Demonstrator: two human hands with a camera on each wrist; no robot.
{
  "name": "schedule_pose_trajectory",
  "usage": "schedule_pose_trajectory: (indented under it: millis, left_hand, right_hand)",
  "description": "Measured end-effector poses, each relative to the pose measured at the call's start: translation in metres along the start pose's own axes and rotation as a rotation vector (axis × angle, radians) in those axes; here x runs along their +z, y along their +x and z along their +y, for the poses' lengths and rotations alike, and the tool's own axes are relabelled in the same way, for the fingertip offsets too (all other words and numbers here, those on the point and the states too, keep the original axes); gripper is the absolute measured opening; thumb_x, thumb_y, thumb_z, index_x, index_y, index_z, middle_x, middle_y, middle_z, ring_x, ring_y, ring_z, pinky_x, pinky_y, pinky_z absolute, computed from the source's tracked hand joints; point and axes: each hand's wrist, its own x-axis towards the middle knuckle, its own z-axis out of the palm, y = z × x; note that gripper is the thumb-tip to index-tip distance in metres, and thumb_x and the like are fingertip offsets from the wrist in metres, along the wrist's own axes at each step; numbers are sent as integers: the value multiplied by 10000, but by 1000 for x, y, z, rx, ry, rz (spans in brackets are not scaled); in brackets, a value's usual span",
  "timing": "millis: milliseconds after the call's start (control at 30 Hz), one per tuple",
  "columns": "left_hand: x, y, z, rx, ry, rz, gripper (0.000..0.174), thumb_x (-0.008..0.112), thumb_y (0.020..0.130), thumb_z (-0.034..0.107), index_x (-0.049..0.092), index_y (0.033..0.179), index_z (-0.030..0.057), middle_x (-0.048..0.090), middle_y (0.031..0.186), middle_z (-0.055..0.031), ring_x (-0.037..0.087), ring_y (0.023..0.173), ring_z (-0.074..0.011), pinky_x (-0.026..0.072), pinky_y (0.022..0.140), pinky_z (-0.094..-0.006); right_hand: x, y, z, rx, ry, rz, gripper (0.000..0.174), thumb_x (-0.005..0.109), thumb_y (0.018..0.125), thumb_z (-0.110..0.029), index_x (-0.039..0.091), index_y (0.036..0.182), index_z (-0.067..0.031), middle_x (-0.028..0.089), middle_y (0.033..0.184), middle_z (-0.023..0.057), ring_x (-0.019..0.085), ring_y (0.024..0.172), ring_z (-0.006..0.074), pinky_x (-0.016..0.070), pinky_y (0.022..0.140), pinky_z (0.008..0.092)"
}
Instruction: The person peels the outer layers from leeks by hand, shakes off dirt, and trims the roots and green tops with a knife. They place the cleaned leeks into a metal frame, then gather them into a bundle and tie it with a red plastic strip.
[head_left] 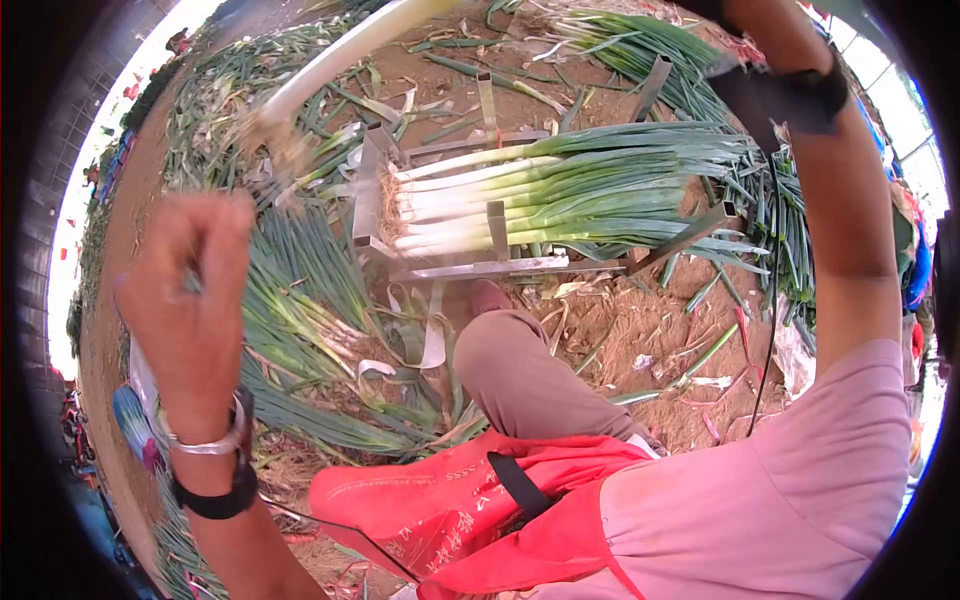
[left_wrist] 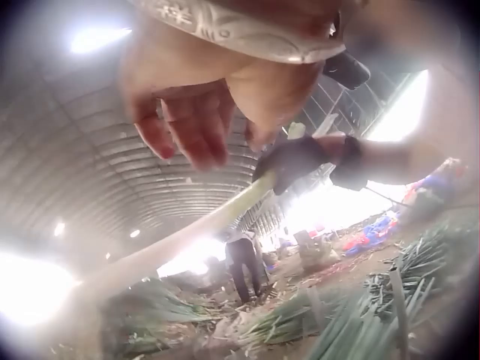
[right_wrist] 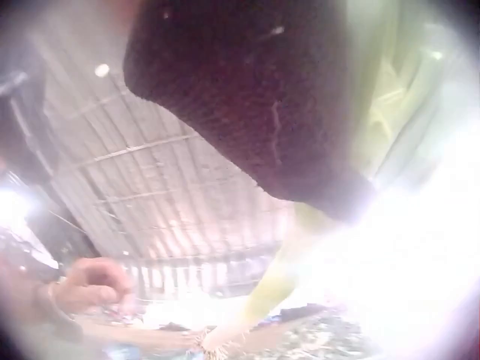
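Note:
My right hand (right_wrist: 247,97), in a dark glove, grips a large green onion (head_left: 345,55). Its white shaft and root end slant down across the top of the head view. In the left wrist view the gloved fist (left_wrist: 292,163) wraps round the stalk. My bare left hand (head_left: 190,290) is raised at the left, below the onion's root end and apart from it. Its fingers (left_wrist: 180,124) hang loosely curled with nothing in them. Below, a metal frame (head_left: 370,190) cradles a row of green onions (head_left: 560,190), roots at the left, leaves at the right.
Loose green onions (head_left: 310,300) lie in a heap left of the frame, and another pile (head_left: 640,50) lies beyond it. Trimmed leaves and peelings litter the dirt floor (head_left: 630,340). A red apron (head_left: 420,500) covers the lap. Another person (left_wrist: 244,262) stands further off under the arched roof.

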Motion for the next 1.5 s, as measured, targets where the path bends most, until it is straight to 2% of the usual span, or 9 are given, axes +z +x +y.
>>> schedule_pose_trajectory:
  millis: [100,267,333,433,467,567,633,1000,1500]
  left_hand:
    - [62,-26,-65,-65,274,-336,191,652,859,183,555,772,43,575,633,-58,512,520,-241,432,517,-369]
    - [160,-85,-168,-201,645,-933,219,625,814,118,566,1024,97,633,783,-80,631,696,-323,506,606,-414]
    - [189,-84,-173,56,302,-752,352,635,792,122,548,1133,109,633,920,-113,631,804,-326,522,686,-403]
    - [251,-52,-151,-118,-203,-723,366,623,812,145,546,1166,89,615,1040,-128,619,889,-333,517,728,-403]
    - [266,-34,-138,-267,-263,-847,413,635,798,105,547,1194,25,609,1105,-172,593,997,-346,491,853,-400]
    - [338,-28,-140,-67,-333,-605,409,620,812,109,536,1201,16,586,1147,-183,573,1027,-354,484,874,-406]
    - [378,-17,-142,-46,-334,-621,409,610,819,107,527,1208,14,571,1173,-185,563,1048,-360,481,880,-412]
    - [525,29,-117,-169,-252,-791,459,568,842,113,468,1279,16,537,1239,-206,541,1113,-374,467,900,-455]
    - [538,-13,-99,-88,-62,-516,501,654,795,192,520,1244,14,540,1254,-126,521,950,-291,459,875,-355]
  right_hand:
    - [111,-21,-8,76,-29,-254,219,664,741,-258,648,917,-129,638,731,98,638,688,295,500,654,421]
    - [241,-56,-60,164,290,-262,376,744,708,-206,645,1069,-168,660,871,89,629,845,293,497,741,421]
    - [269,-59,-84,189,336,-310,389,752,697,-199,641,1068,-160,661,875,85,624,844,295,487,739,428]
    - [310,-55,-108,222,530,-354,377,752,692,-174,641,1051,-145,655,860,80,611,834,301,470,736,425]
    - [316,-52,-114,236,566,-367,378,751,690,-163,641,1051,-142,651,854,79,607,834,304,468,740,423]
    - [346,-53,-124,246,622,-369,380,748,696,-163,634,1057,-142,637,853,70,598,840,296,458,737,423]
    - [373,-64,-129,160,607,-281,390,747,701,-181,623,1069,-151,630,871,57,595,857,274,448,740,418]
    - [410,-74,-176,129,563,-656,334,691,757,-201,588,1067,-130,624,911,77,592,909,273,438,768,424]
    - [456,-75,-208,127,728,-855,329,607,831,-289,585,1110,-116,647,993,111,568,973,338,404,838,464]
